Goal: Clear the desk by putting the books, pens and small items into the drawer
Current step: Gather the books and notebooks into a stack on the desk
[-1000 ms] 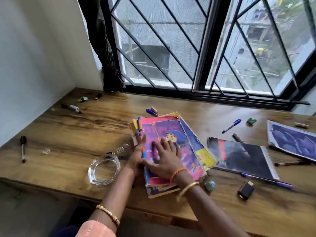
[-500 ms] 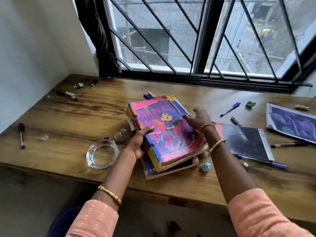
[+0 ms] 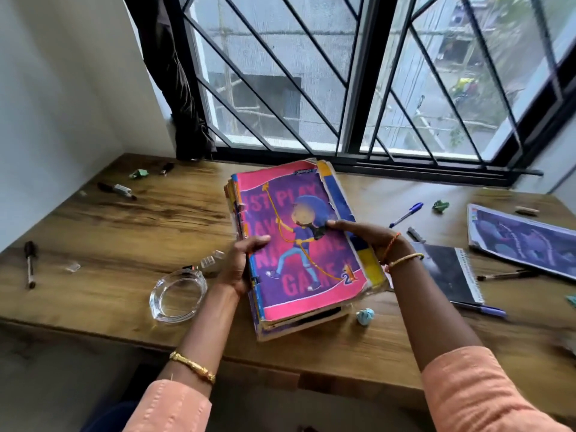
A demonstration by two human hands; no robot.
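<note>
A stack of worn books (image 3: 299,275) with a pink and purple cover on top is lifted off the wooden desk (image 3: 124,232), tilted toward me. My left hand (image 3: 240,263) grips the stack's left edge, thumb on the cover. My right hand (image 3: 364,238) grips its right edge, thumb over the cover. A black spiral notebook (image 3: 448,272) and a purple-covered book (image 3: 523,238) lie to the right. A blue pen (image 3: 405,215) lies beyond the notebook. No drawer is in view.
A glass ashtray (image 3: 177,294) sits left of the stack with small clear pieces (image 3: 212,260) beside it. Black markers (image 3: 29,263) (image 3: 117,190), a green crumpled bit (image 3: 138,173), a blue crumpled ball (image 3: 365,315) and a purple pen (image 3: 483,309) are scattered. A barred window (image 3: 343,88) backs the desk.
The hands went from pressing the stack flat to gripping its two sides, and the stack has risen off the desk and tilted toward me.
</note>
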